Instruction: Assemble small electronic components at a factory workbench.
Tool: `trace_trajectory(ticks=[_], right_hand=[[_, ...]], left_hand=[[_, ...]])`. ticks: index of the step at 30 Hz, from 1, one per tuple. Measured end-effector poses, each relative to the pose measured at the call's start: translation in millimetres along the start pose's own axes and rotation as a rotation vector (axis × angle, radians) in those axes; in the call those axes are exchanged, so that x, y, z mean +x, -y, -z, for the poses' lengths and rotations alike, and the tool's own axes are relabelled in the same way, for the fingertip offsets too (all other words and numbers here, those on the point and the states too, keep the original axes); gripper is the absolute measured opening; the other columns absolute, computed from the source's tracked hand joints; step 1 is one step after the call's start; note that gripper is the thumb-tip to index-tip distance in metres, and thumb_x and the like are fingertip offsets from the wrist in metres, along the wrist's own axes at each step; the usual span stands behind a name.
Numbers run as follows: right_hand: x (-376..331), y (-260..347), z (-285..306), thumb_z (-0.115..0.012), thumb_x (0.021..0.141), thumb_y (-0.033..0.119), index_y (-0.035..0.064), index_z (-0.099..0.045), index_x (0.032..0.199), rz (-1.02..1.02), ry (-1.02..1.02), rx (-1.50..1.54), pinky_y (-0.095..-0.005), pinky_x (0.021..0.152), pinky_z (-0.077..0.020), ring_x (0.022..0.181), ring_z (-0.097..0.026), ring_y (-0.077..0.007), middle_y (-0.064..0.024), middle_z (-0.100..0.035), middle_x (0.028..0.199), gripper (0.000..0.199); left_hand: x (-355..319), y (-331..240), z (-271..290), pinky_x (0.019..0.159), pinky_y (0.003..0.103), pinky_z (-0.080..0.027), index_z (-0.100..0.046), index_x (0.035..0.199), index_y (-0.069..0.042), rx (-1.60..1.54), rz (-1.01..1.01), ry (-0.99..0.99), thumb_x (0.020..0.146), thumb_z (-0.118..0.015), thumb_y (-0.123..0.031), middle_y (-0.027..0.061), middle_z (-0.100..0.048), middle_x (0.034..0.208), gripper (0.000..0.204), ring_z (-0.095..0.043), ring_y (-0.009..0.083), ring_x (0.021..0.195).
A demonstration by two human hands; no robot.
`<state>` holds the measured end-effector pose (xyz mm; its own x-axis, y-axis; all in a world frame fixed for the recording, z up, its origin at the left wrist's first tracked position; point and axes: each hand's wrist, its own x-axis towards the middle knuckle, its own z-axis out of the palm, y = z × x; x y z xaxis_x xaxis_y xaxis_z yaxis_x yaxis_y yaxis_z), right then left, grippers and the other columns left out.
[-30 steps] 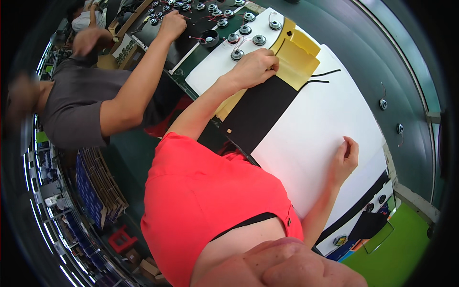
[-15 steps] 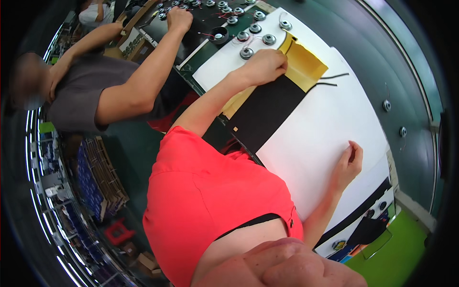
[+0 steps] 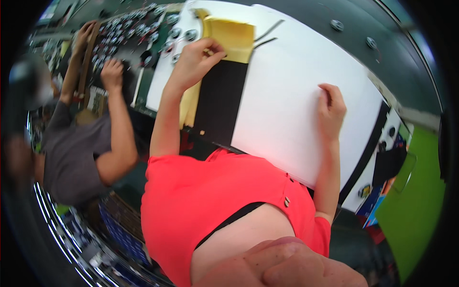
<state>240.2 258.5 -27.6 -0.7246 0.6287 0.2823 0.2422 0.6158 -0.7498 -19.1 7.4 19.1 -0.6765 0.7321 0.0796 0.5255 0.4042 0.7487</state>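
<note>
My left hand is over the yellow backing sheet, by the upper edge of a black sheet. Its thumb and fingers are drawn together; whatever they hold is too small to make out. Two thin black strips, an upper strip and a lower strip, lie right of the yellow sheet. My right hand hovers above or rests on the white board, fingers curled and thumb close to the index finger. Anything in that pinch is hidden.
Small round speakers with wires stand at the board's left edge, several more on the dark table beyond. A co-worker's hand is among them at left. A long black strip borders the board's right side, near a black cloth-like piece.
The view has turned, shifting the board and sheets left and up. My left hand has come a little off the yellow sheet's edge. My right hand stays curled over the white board.
</note>
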Motion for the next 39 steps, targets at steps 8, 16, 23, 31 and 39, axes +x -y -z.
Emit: trace_trajectory(ticks=[8,16,23,31,39], right_hand=[[-2.0,-2.7,2.2,-0.060,0.093,-0.001,0.0013,-0.067,0.098,-0.070,-0.058,0.110,-0.0306,0.064,-0.0500,0.068,-0.062,-0.0196,-0.0106,-0.066,0.085,0.009],[-10.1,-11.9,4.9,-0.053,0.098,0.007,0.0027,-0.064,0.100,-0.151,-0.027,0.234,-0.0292,0.064,-0.0475,0.066,-0.056,-0.0135,-0.0076,-0.060,0.076,0.012],[-5.5,-8.9,4.8,-0.055,0.096,0.005,0.0038,-0.065,0.103,-0.140,-0.036,0.190,-0.0347,0.069,-0.0512,0.071,-0.063,-0.0226,-0.0120,-0.065,0.080,0.013],[-1.8,-30.2,-8.7,-0.059,0.093,0.013,0.0050,-0.066,0.102,-0.059,-0.146,0.115,-0.0449,0.077,-0.0534,0.085,-0.069,-0.0367,-0.0193,-0.070,0.090,0.015],[-31.0,-8.7,7.7,-0.057,0.091,0.015,0.0038,-0.066,0.102,-0.111,-0.077,0.117,-0.0457,0.085,-0.0525,0.094,-0.068,-0.0373,-0.0186,-0.071,0.096,0.017]], left_hand=[[18.1,-52.7,-40.6,0.076,0.025,-0.053,-0.070,0.098,0.000,-0.197,-0.042,0.323,0.093,-0.070,-0.006,0.0018,-0.071,0.092,0.008,-0.064,0.0088,0.084],[26.2,-67.7,-96.0,0.078,0.030,-0.056,-0.069,0.096,0.001,-0.406,-0.110,0.474,0.091,-0.069,-0.009,0.0062,-0.073,0.090,0.011,-0.070,0.0149,0.086],[31.9,-55.3,-120.0,0.077,0.028,-0.055,-0.071,0.096,0.000,-0.403,-0.077,0.463,0.091,-0.069,-0.008,0.0062,-0.072,0.087,0.009,-0.067,0.0120,0.083],[40.4,-46.3,-128.8,0.066,0.021,-0.049,-0.070,0.099,-0.002,-0.497,0.055,0.449,0.096,-0.071,-0.013,0.0004,-0.067,0.086,0.011,-0.061,0.0068,0.075],[30.9,-47.0,-135.3,0.065,0.018,-0.049,-0.068,0.101,-0.006,-0.529,-0.006,0.413,0.098,-0.069,-0.013,0.0030,-0.072,0.101,0.008,-0.063,0.0057,0.079]])
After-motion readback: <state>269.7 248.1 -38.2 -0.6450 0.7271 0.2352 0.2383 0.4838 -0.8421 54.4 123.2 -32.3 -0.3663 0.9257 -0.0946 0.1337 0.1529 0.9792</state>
